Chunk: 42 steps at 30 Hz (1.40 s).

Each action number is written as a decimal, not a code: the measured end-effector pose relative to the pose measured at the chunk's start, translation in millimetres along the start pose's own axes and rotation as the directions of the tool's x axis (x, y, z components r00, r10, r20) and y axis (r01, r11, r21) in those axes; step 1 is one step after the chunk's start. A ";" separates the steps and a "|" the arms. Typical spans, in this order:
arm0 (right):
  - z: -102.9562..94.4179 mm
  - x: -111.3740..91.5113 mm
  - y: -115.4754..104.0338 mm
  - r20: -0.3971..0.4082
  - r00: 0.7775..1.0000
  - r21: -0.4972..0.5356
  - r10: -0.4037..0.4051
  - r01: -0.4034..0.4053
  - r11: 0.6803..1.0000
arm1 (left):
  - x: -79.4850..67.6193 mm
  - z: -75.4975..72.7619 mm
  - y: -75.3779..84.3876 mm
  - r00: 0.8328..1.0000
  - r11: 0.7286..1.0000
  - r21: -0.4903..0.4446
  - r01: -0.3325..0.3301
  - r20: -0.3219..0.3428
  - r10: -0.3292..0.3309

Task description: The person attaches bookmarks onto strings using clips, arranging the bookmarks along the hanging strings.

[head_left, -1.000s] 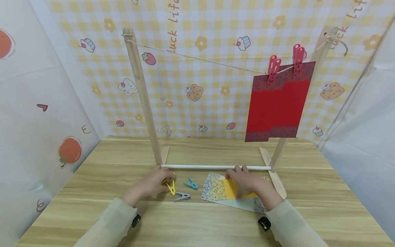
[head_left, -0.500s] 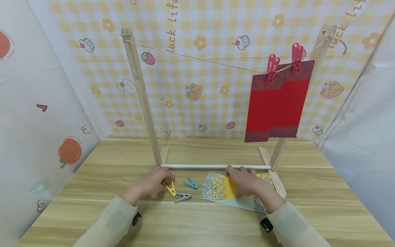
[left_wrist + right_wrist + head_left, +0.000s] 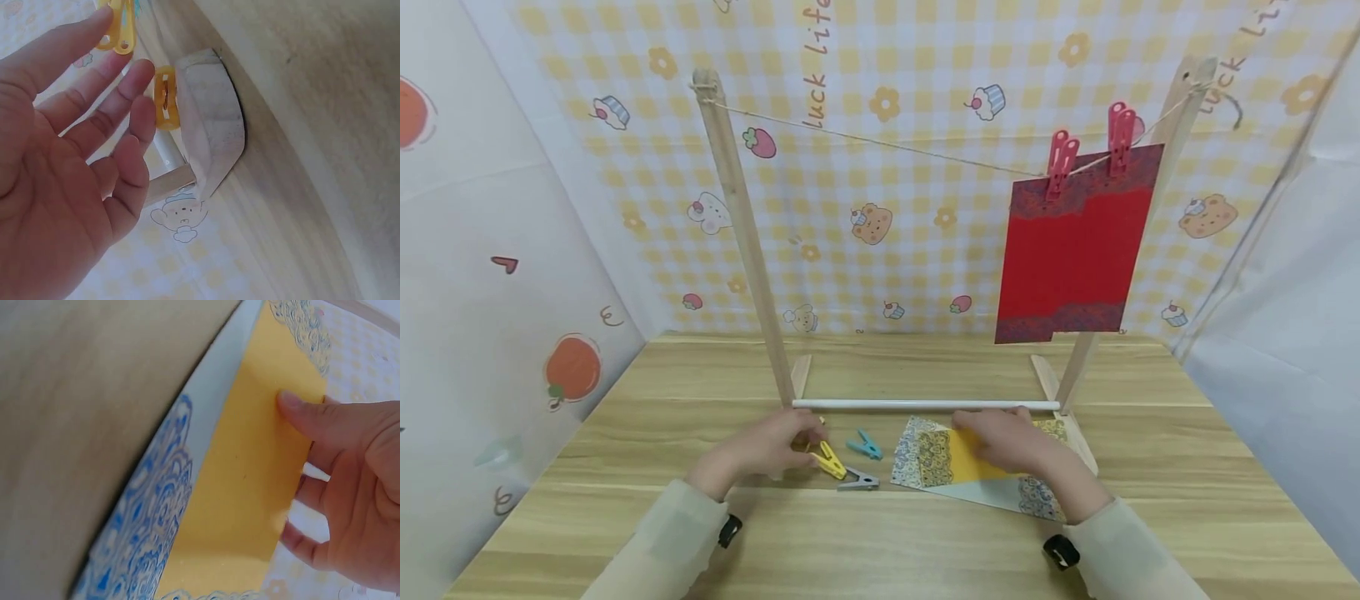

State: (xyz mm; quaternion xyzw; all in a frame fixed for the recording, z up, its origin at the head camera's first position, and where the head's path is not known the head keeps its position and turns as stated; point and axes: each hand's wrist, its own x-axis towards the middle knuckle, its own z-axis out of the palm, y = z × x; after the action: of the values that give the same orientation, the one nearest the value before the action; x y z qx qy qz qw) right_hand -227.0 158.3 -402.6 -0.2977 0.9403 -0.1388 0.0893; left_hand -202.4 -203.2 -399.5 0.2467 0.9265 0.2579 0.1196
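Landmark: white rod [image 3: 925,405]. Left hand [image 3: 767,446], near side of rod's left end: fingers apart, half bent, thumb tip touching one yellow clip [image 3: 832,463]; can't tell if it's a real pinch. Second yellow clip [image 3: 166,100] by the fingers, at that same end. Gray clip [image 3: 859,481] and blue clip [image 3: 866,446] lie on rod's near side, left of center.

Right hand [image 3: 1007,437], near side of rod, right half: pinches yellow sheet [image 3: 967,468], thumb on face, fingers at far edge, likely because that edge gives purchase. Pale sheet [image 3: 988,493] lies under it.

Red sheet [image 3: 1078,250] hangs above rod's right end; two pink clips [image 3: 1060,167], set apart, probably stop it swiveling. Its weight likely sags the line [image 3: 887,145].

Text: "luck life" on backdrop [image 3: 850,175] behind rod. No brand readable.
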 end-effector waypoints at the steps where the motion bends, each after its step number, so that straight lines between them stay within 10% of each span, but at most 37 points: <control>1: -1.2 -1.4 1.1 -0.015 1.000 0.010 -0.016 0.017 1.000 | 0.2 0.8 -0.8 1.000 1.000 -0.012 -0.008 0.000 0.008; 16: -6.0 -7.0 16.6 -0.102 0.973 0.177 -0.206 0.221 0.959 | 3.2 3.5 -1.5 0.998 0.995 -0.072 -0.066 -0.022 0.064; 42: -20.5 -24.3 15.1 -0.185 0.971 0.367 -0.153 0.213 0.906 | -0.6 5.1 19.8 0.994 0.967 -0.238 -0.096 -0.081 0.079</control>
State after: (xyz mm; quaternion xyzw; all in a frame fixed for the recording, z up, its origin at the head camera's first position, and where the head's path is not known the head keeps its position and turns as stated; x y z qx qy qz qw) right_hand -220.6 188.6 -385.9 -0.3500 0.8666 -0.3503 0.0609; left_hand -192.3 -186.5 -393.0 0.2617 0.8801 0.3822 0.1041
